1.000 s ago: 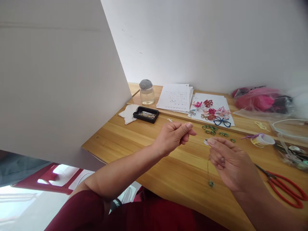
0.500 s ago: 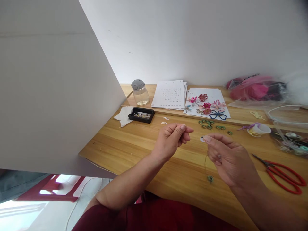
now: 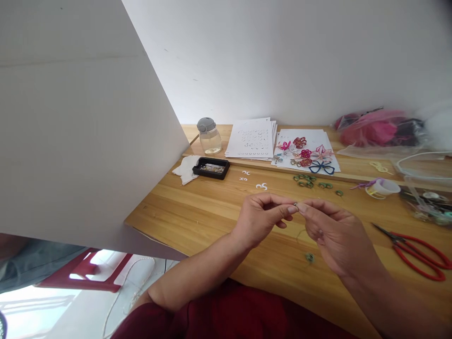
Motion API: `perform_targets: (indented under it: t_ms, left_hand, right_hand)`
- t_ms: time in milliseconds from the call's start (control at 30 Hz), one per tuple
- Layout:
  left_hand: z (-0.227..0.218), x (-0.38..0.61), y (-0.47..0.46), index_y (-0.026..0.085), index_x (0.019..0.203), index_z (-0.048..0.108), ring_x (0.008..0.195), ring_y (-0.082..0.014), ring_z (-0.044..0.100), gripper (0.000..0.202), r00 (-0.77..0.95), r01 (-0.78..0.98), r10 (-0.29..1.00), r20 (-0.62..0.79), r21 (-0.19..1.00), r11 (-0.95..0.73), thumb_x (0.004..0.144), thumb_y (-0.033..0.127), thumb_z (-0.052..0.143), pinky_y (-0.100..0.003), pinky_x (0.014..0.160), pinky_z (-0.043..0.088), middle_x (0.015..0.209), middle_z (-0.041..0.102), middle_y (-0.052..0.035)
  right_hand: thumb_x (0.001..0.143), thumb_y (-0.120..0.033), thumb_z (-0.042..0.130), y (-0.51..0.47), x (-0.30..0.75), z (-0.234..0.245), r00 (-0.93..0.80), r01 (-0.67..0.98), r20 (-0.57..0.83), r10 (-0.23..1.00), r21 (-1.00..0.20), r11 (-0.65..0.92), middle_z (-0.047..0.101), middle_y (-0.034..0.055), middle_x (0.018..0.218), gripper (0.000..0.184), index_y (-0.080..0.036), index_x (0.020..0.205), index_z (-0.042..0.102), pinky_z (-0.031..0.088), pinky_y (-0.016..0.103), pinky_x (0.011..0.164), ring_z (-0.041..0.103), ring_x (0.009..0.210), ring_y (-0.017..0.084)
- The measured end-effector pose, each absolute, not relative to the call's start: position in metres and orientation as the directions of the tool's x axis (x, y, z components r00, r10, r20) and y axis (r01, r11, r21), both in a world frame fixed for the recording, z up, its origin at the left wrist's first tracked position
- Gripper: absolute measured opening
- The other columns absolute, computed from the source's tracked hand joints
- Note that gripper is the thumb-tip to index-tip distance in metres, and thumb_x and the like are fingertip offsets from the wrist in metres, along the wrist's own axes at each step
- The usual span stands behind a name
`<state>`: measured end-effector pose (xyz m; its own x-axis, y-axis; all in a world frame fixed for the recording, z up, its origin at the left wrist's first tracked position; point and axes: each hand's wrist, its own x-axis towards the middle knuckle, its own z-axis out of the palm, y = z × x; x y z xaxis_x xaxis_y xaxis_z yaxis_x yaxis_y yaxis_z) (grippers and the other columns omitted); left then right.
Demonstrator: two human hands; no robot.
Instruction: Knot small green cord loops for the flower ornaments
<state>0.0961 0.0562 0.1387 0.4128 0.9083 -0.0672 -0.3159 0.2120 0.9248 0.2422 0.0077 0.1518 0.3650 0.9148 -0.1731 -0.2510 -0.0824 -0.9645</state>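
My left hand point(image 3: 264, 216) and my right hand point(image 3: 330, 228) meet above the table, both closed in a pinch, fingertips touching. Between them shows a tiny dark and pale speck point(image 3: 295, 205), mostly covered by the fingers. It is in the grip of my right hand, where a small white paper piece showed earlier; what my left fingertips pinch is hidden. A thin thread hangs below my right hand, near a small green thread-wrapped piece point(image 3: 310, 257). White paper crescents point(image 3: 261, 187) lie just beyond my left hand.
Red-handled scissors point(image 3: 416, 252) lie at right. Several green rings point(image 3: 305, 181) sit ahead, before thread flowers point(image 3: 305, 154) on paper. A black tray point(image 3: 212, 168), a glass bottle point(image 3: 211, 139) and paper sheets point(image 3: 249, 139) stand farther back. A white cup point(image 3: 383, 189) stands right; a panel point(image 3: 88, 127) borders the left.
My left hand has moved right and down to meet my right fingertips. The white piece in my right hand is now mostly covered. Paper crescents beyond my left hand have come into view.
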Motion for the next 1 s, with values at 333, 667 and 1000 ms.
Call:
perform_targets:
  t_ms: [333, 667, 1000]
  left_hand:
    - [0.15, 0.083, 0.051, 0.013, 0.101, 0.079, 0.08, -0.0174, 0.071, 0.063, 0.394, -0.325, 0.918, -0.041, 0.928, 0.181, 0.079, 0.073, 0.08, -0.02, 0.051, 0.049, 0.089, 0.073, -0.0087]
    - [0.145, 0.097, 0.045, 0.013, 0.088, 0.074, 0.067, -0.0113, 0.065, 0.055, 0.406, -0.414, 0.913, -0.036, 0.883, 0.219, 0.058, 0.05, 0.101, -0.021, 0.054, 0.048, 0.076, 0.072, -0.0027]
    - [0.144, 0.083, 0.059, 0.013, 0.101, 0.075, 0.083, -0.0194, 0.075, 0.062, 0.423, -0.301, 0.906, -0.032, 0.938, 0.174, 0.077, 0.07, 0.082, -0.017, 0.045, 0.04, 0.086, 0.073, -0.0082]
  right_hand:
    - [0.057, -0.045, 0.1, 0.001, 0.237, 0.152, 0.368, -0.255, -0.141, 0.919, -0.966, -0.046, 0.045, -0.0061, 0.047, 0.034, -0.021, 0.073, 0.082, 0.021, 0.023, 0.043, 0.03, 0.043, 0.004]
    - [0.053, -0.047, 0.099, -0.003, 0.23, 0.162, 0.386, -0.252, -0.142, 0.912, -0.967, -0.044, 0.04, -0.0072, 0.044, 0.034, -0.023, 0.069, 0.081, 0.021, 0.024, 0.043, 0.03, 0.043, 0.005]
    - [0.058, -0.044, 0.098, 0.002, 0.237, 0.152, 0.4, -0.212, -0.129, 0.908, -0.976, -0.045, 0.046, -0.0053, 0.048, 0.032, -0.021, 0.072, 0.081, 0.021, 0.025, 0.041, 0.031, 0.043, 0.005]
